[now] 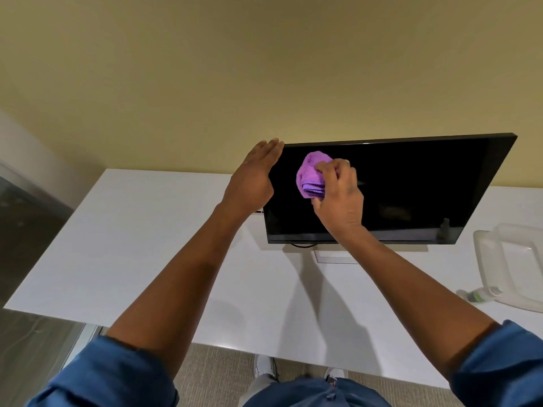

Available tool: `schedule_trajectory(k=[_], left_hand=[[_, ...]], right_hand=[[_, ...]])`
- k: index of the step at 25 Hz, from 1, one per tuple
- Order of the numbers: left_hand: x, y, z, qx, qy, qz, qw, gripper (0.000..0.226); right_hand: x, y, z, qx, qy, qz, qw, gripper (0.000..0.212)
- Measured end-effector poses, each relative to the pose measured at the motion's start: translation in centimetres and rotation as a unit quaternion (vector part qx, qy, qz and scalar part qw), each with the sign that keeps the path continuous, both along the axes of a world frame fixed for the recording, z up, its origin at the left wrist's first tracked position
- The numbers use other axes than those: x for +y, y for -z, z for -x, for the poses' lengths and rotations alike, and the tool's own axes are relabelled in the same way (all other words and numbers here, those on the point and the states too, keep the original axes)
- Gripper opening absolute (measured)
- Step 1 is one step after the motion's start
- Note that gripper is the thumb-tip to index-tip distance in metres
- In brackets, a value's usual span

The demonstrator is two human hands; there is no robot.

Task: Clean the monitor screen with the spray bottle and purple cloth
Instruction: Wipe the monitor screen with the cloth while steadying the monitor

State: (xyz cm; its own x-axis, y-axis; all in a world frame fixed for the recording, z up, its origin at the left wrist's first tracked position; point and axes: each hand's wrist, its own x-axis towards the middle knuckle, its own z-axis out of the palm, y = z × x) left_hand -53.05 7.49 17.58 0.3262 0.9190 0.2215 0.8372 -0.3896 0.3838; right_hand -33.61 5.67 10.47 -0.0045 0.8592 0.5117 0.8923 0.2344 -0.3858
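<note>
Wiping step in hand. Right hand (pixel 338 195) grips the bunched purple cloth (pixel 311 174) against the monitor screen (pixel 411 186), upper left. Left hand (pixel 252 177), open and flat, apparently steadies the edge. Spray bottle (pixel 477 295) lies on the table (pixel 147 230), right. Next: sweep rightward across unwiped glass.

No text, label, brand, number or sign is legible anywhere; the green-and-white spray bottle (pixel 482 294) lying on the white desk (pixel 147 230) is too blurred to read.

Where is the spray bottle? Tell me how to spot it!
Find the white table, then follow it to its right edge, past the black monitor. The small clear spray bottle lies on its side beside a clear plastic tray. Its green collar sets it apart.
</note>
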Motion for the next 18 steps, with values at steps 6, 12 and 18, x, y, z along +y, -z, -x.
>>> schedule_trajectory(k=[6,12,18], left_hand=[[0.3,0.4,0.4,-0.033,0.001,-0.015,0.999,0.073],[0.7,0.7,0.4,-0.055,0.01,-0.028,0.998,0.067],[1.6,0.5,1.0,-0.071,0.025,-0.015,0.997,0.065]], right_hand=[[-2.1,6.0,0.0,-0.176,-0.068,0.074,0.979,0.064],[-4.4,10.6,0.5,-0.28,-0.108,0.188,0.935,0.075],[-4.7,11.4,2.8,-0.294,-0.125,0.244,0.916,0.079]])
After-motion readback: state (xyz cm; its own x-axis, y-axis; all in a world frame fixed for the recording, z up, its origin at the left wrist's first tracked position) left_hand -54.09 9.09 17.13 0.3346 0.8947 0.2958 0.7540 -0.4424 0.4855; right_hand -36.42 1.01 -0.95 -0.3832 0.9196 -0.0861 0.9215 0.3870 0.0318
